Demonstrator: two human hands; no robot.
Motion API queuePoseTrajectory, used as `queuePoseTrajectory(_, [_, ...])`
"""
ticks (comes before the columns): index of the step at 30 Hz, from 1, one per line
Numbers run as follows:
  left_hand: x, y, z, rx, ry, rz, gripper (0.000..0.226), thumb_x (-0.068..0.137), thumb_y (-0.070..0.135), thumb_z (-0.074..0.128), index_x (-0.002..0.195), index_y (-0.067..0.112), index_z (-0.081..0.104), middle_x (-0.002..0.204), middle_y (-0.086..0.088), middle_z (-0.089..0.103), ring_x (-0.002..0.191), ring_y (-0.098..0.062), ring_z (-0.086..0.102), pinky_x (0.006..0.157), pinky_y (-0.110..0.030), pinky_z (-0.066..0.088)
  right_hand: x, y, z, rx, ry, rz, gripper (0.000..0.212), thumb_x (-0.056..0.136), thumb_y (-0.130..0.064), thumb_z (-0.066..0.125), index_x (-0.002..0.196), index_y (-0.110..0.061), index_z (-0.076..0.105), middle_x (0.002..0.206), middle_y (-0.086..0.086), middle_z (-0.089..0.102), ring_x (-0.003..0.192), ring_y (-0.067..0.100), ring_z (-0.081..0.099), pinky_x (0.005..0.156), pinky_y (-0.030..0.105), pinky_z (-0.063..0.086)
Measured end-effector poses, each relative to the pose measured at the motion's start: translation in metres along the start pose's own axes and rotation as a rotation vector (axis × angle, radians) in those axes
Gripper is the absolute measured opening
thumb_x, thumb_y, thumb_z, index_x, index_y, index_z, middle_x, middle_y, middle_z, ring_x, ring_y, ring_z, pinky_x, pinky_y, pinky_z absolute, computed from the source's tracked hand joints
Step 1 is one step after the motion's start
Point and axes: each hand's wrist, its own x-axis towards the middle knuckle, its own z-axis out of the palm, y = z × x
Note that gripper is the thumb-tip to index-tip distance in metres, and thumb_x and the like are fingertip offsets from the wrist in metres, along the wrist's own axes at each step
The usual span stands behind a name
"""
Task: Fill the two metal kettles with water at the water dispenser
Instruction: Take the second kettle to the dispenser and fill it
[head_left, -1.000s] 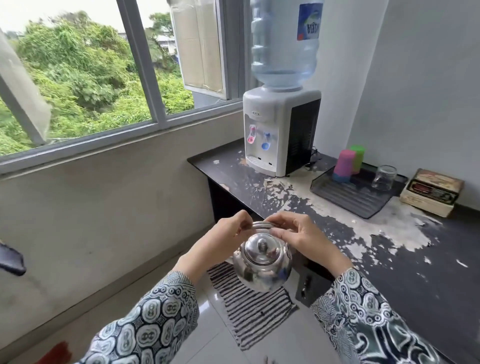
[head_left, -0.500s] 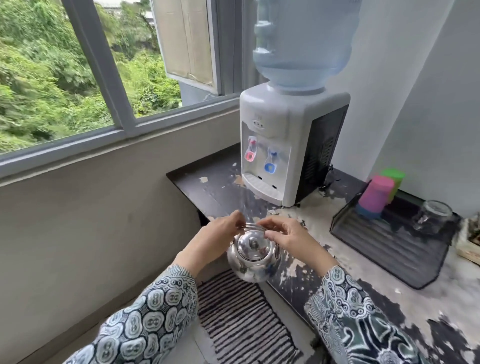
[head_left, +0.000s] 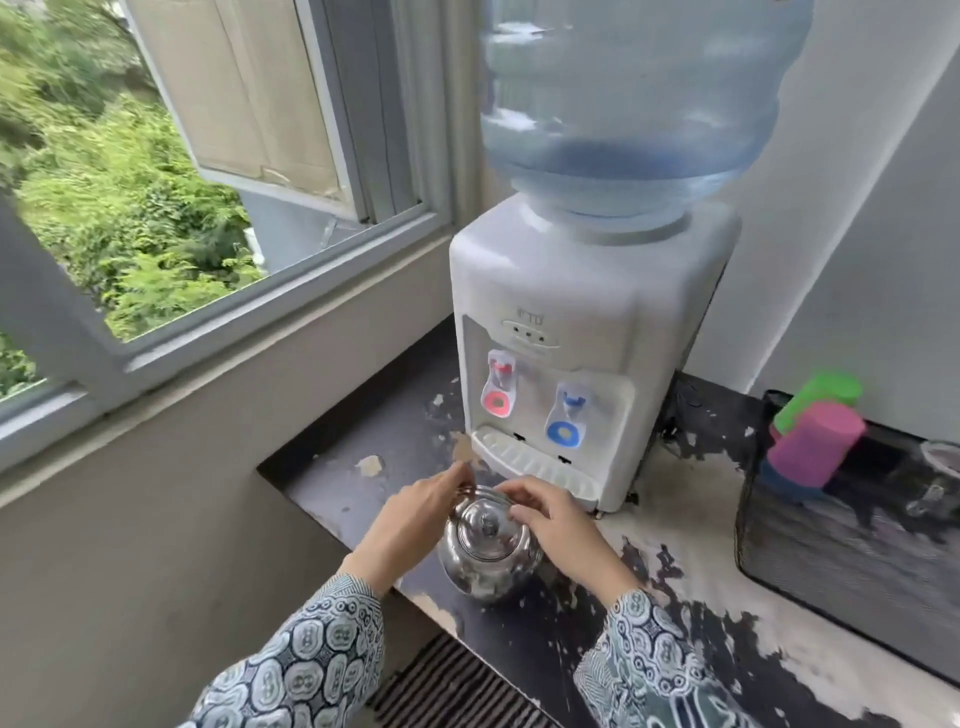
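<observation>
Kettle: I saw one small polished metal kettle (head_left: 488, 551) low over the peeling countertop (head_left: 675, 530), just in front of the water dispenser (head_left: 566, 332) and a little left of its drip tray (head_left: 535, 465). Whether it was resting on the countertop or just above it, I could not tell. Its domed lid (head_left: 485, 522) was on. No second kettle was in view.
Left hand: my left hand (head_left: 415, 519) was pinching the wire handle (head_left: 467, 490) from the side away from the dispenser's blue tap (head_left: 566, 423).
Right hand: my right hand (head_left: 556, 519) had its fingers curled over the handle and the lid's rim on the side nearer the blue tap.
Handling: I judged the kettle rigid, light while empty and slick on its mirror finish, so the handle was the place to hold, not the belly. Full, it would pull harder on that thin wire.
Lid: I judged it loose-fitting; it would have to come off by its knob (head_left: 488, 526) before filling.
Progress: filling not yet begun.
Beside the dispenser: a dark dish tray (head_left: 831, 561) with upturned pink (head_left: 815, 447) and green (head_left: 818, 397) cups.
</observation>
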Motion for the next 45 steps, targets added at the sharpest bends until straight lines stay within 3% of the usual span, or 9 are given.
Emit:
queuePoseTrajectory(4, [0.03,-0.035,-0.002,-0.051,-0.041,0.06,0.017,0.092,0.013,0.046,0.103,0.025,0.041,0.097,-0.001,0.067,0.075,-0.028,0.063,0.062,-0.04,0.049,0.036,0.003,0.015,0.004,0.055,0.068,0.027,0.088,-0.007,0.051,0.108,-0.021,0.063,0.109,-0.007,0.065,0.104,0.004,0.057,0.089,0.012,0.041])
queuePoseTrajectory(12, [0.061,-0.065,-0.005,-0.131,-0.08,0.121,0.017,0.095,0.02,0.045,0.11,0.026,0.043,0.1,-0.002,0.069,0.082,-0.029,0.064,0.072,-0.041,0.049,0.062,-0.001,0.024,0.017,0.157,0.097,0.036,0.088,-0.002,0.049,0.096,-0.036,0.06,0.1,-0.02,0.063,0.096,-0.015,0.053,0.083,0.0,0.037])
queuePoseTrajectory(17, [0.05,-0.076,0.003,-0.228,0.002,0.219,0.02,0.093,0.023,0.051,0.113,0.021,0.051,0.107,0.003,0.07,0.093,-0.021,0.067,0.074,-0.037,0.052,0.048,-0.001,0.034,-0.046,0.164,0.082,0.039,0.087,-0.004,0.053,0.093,-0.042,0.059,0.105,-0.018,0.062,0.102,-0.01,0.052,0.09,0.005,0.036])
queuePoseTrajectory(21, [0.029,-0.09,0.02,-0.28,0.037,0.285,0.038,0.082,0.006,0.065,0.115,0.024,0.06,0.122,0.002,0.064,0.105,-0.014,0.065,0.074,-0.032,0.058,0.033,0.011,0.048,-0.169,0.082,0.074,0.027,0.082,-0.001,0.058,0.089,-0.024,0.068,0.097,-0.012,0.061,0.096,-0.01,0.051,0.084,0.0,0.032])
queuePoseTrajectory(26, [0.012,-0.103,0.041,-0.234,0.013,0.281,0.068,0.075,-0.012,0.058,0.131,0.027,0.05,0.141,0.01,0.044,0.125,0.001,0.045,0.072,-0.023,0.056,0.026,0.033,0.07,-0.433,0.141,-0.042,0.019,0.08,0.001,0.06,0.087,-0.014,0.07,0.09,0.001,0.063,0.094,0.012,0.056,0.086,0.026,0.046])
queuePoseTrajectory(29, [0.008,-0.106,0.048,-0.239,0.016,0.339,0.047,0.083,-0.008,0.049,0.119,0.021,0.055,0.14,0.014,0.045,0.136,0.001,0.028,0.081,-0.028,0.056,0.022,0.037,0.077,-0.517,0.223,-0.082,0.015,0.08,-0.006,0.063,0.086,-0.019,0.069,0.089,-0.006,0.065,0.096,0.008,0.055,0.09,0.028,0.047])
queuePoseTrajectory(34, [0.022,-0.101,0.045,-0.324,0.153,0.394,0.022,0.085,0.014,0.056,0.105,0.023,0.054,0.134,0.019,0.047,0.128,0.0,0.039,0.102,-0.034,0.039,0.039,0.021,0.066,-0.304,0.401,-0.041,0.012,0.082,-0.027,0.056,0.093,-0.025,0.06,0.09,-0.014,0.057,0.088,0.0,0.054,0.083,0.02,0.046])
queuePoseTrajectory(39, [0.057,-0.078,0.047,-0.233,-0.022,0.307,0.085,0.072,0.062,0.06,0.138,0.018,0.03,0.151,0.01,0.018,0.143,-0.01,0.004,0.118,-0.027,0.006,0.084,0.016,0.058,-0.872,0.192,0.149,0.047,0.074,-0.061,0.043,0.102,-0.023,0.047,0.103,-0.007,0.055,0.097,0.016,0.049,0.084,0.032,0.037])
queuePoseTrajectory(45, [0.062,-0.074,0.058,-0.254,-0.053,0.265,0.086,0.07,0.059,0.066,0.138,0.015,0.036,0.147,0.007,0.033,0.14,-0.014,0.021,0.117,-0.028,0.015,0.097,0.025,0.061,-0.901,0.185,0.04,0.041,0.073,-0.05,0.037,0.092,-0.019,0.055,0.094,-0.001,0.065,0.091,0.021,0.058,0.074,0.035,0.043])
